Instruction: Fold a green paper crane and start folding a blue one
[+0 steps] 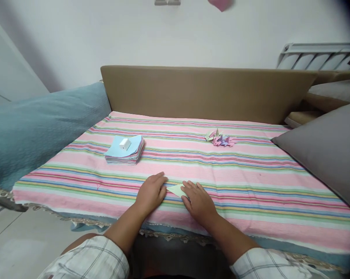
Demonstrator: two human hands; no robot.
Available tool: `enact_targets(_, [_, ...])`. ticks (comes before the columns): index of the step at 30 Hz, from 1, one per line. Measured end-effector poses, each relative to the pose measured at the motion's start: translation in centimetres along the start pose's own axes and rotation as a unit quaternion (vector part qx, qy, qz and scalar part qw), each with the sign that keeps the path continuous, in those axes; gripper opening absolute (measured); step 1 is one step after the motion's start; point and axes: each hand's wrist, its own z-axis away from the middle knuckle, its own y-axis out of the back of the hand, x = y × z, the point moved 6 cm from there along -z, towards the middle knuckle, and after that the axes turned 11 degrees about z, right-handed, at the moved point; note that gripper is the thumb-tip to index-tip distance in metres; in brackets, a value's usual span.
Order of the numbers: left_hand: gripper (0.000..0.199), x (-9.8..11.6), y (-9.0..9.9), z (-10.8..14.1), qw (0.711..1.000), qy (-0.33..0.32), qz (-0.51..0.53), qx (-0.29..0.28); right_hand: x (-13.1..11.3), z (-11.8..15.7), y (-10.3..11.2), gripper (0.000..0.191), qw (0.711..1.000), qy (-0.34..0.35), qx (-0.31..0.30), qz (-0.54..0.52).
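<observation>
A small pale green folded paper [176,190] lies on the striped cloth between my hands, tapering to a point on its left. My left hand [151,193] rests at that point, its fingers stretched forward over the cloth and its thumb touching or very near the tip. My right hand [198,201] lies flat over the paper's right end, fingers spread and pressing down; that end is hidden beneath them. Neither hand is closed around anything.
Striped cloth [177,161] covers the seat. Back left stands a stack of coloured paper [124,155] with a small white block [124,144] on top. Several folded paper figures [220,139] sit back right. A grey cushion [326,151] leans at right, a blue-covered armrest [47,128] at left.
</observation>
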Motion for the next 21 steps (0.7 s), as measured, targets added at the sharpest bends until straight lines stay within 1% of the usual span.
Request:
enact_targets(2, [0.039, 1.1, -0.7, 0.3, 0.999, -0.025, -0.020, -0.006, 0.0, 0.0, 0.0, 0.032, 1.000, 0.000, 0.003, -0.001])
enact_targets(4, [0.049, 1.9, -1.5, 0.5, 0.999, -0.027, -0.040, -0.020, -0.1, 0.0, 0.0, 0.032, 1.000, -0.001, 0.005, -0.001])
enact_targets(6, [0.051, 2.6, -2.2, 0.5, 0.997, -0.030, -0.055, -0.034, -0.1, 0.0, -0.1, 0.032, 1.000, -0.001, 0.005, -0.001])
enact_targets(8, [0.048, 2.9, -2.6, 0.5, 0.997, -0.030, -0.063, -0.042, -0.1, 0.0, -0.1, 0.032, 1.000, -0.002, 0.005, 0.001])
enact_targets(12, [0.040, 2.6, -2.2, 0.4, 0.998, -0.026, -0.053, -0.038, 0.0, 0.1, -0.2, 0.032, 1.000, 0.002, 0.013, 0.004])
enact_targets(16, [0.030, 1.8, -1.5, 0.5, 0.998, -0.037, -0.038, -0.034, 0.0, 0.1, -0.2, 0.031, 1.000, 0.003, 0.023, 0.003])
enact_targets(21, [0.025, 0.8, -0.9, 0.6, 0.999, -0.044, -0.022, -0.018, 0.0, 0.0, -0.1, 0.032, 1.000, 0.002, 0.016, 0.001])
